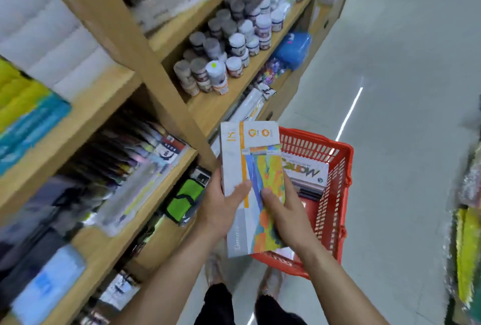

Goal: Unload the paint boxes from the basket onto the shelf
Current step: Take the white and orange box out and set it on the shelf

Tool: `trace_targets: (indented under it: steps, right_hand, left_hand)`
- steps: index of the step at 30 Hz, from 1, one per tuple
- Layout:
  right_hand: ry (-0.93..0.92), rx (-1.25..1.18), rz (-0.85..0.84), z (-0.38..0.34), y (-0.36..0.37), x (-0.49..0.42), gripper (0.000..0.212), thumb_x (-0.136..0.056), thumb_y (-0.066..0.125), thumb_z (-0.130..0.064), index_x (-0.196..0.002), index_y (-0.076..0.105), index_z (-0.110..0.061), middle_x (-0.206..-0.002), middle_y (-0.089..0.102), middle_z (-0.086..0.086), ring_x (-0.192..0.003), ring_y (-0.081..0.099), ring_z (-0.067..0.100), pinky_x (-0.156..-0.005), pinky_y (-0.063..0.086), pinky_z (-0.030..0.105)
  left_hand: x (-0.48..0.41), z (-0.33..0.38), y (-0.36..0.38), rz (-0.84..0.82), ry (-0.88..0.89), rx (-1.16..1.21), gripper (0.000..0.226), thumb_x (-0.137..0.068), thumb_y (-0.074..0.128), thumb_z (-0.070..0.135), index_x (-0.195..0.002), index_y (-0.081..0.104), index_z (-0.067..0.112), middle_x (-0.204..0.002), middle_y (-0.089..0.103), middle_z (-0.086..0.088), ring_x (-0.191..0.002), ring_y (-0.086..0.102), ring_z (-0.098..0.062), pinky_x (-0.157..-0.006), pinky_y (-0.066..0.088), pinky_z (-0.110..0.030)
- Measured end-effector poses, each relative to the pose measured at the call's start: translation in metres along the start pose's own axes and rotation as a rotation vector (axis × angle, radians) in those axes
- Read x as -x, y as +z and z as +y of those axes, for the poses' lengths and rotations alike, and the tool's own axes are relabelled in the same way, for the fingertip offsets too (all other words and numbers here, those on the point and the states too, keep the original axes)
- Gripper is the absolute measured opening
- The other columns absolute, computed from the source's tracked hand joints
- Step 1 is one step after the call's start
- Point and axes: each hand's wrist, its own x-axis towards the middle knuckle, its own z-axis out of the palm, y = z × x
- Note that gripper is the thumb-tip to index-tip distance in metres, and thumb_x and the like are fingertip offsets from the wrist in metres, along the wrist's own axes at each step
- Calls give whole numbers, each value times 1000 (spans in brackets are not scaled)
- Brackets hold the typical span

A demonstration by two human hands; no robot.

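I hold a flat white paint box (253,168) with a colourful painted panel upright in front of me, above the near corner of the red basket (335,194). My left hand (221,207) grips its left edge with the thumb across the front. My right hand (281,210) grips its lower right side. The basket stands on the floor to my right; inside it lies another white paint box (305,168) with large lettering and some dark items beneath. The wooden shelf (145,194) is on my left.
The shelf unit holds packed stationery, a green pouch (186,201), and paint jars (221,59) on a higher board. A blue bag (294,48) lies farther along. Grey floor (390,90) stretches ahead on the right. Yellow goods (468,251) hang at the right edge.
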Motion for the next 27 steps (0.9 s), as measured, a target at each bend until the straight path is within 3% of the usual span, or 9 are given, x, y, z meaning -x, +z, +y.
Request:
trace_targets:
  steps: [3, 5, 7, 12, 15, 18, 22, 25, 27]
  right_hand:
    - [-81, 64, -95, -33, 29, 8, 41, -92, 61, -45, -130, 57, -61, -128, 73, -21, -114, 72, 2, -91, 57, 20]
    - [-139, 83, -153, -55, 52, 16, 40, -94, 60, -38, -129, 59, -58, -125, 75, -20, -111, 74, 4, -84, 56, 14]
    - [-186, 88, -210, -77, 77, 24, 40, -94, 59, -36, -128, 60, -58, -124, 76, -18, -110, 75, 6, -83, 58, 17]
    - [-328, 125, -331, -132, 146, 47, 40, -97, 63, -41, -134, 57, -53, -127, 74, -16, -111, 74, 9, -86, 61, 33]
    - [-406, 170, -411, -165, 195, 60, 39, -98, 64, -38, -135, 58, -47, -125, 74, -18, -108, 74, 7, -83, 61, 31]
    - [-431, 236, -492, -188, 245, 71, 38, -98, 64, -42, -130, 57, -60, -119, 75, -27, -103, 74, -2, -76, 57, 16]
    - [-448, 379, -535, -202, 308, 73, 27, -95, 60, -58, -114, 51, -75, -109, 75, -31, -93, 73, -4, -73, 58, 21]
    - [-457, 513, -552, -202, 351, 65, 26, -97, 55, -61, -120, 61, -51, -97, 78, -16, -89, 74, 9, -77, 58, 38]
    - [-461, 590, -534, -200, 373, 57, 29, -98, 53, -59, -115, 65, -39, -86, 76, -10, -84, 73, 19, -72, 53, 38]
  left_hand:
    - [25, 22, -32, 117, 100, -48, 63, -81, 72, 40, -141, 53, 37, -127, 73, 13, -114, 71, -10, -93, 57, -36]
    - [43, 35, -58, 191, 142, -64, 68, -80, 71, 44, -145, 51, 35, -123, 74, 21, -110, 72, -4, -86, 58, -28]
    - [63, 48, -86, 257, 178, -60, 63, -82, 71, 45, -142, 54, 37, -114, 75, 29, -101, 73, 3, -76, 57, -19]
    - [117, 80, -168, 375, 260, -40, 54, -79, 72, 51, -130, 54, 49, -108, 74, 34, -95, 74, 5, -71, 57, -18]
    - [147, 94, -220, 455, 298, -32, 52, -73, 68, 59, -123, 55, 52, -110, 74, 33, -95, 74, 3, -72, 58, -21]
    - [165, 102, -272, 556, 312, -23, 52, -70, 70, 60, -119, 58, 50, -107, 76, 30, -93, 75, 2, -72, 58, -24]
    - [173, 101, -331, 637, 318, -5, 31, -84, 77, 38, -112, 65, 45, -104, 77, 28, -91, 76, 0, -68, 59, -20]
    - [166, 93, -365, 710, 312, -14, 24, -93, 75, 23, -109, 67, 40, -99, 77, 29, -89, 75, 2, -69, 57, -19]
    - [159, 86, -380, 741, 282, -11, 24, -95, 74, 25, -114, 68, 38, -100, 78, 24, -93, 75, -2, -74, 58, -26]
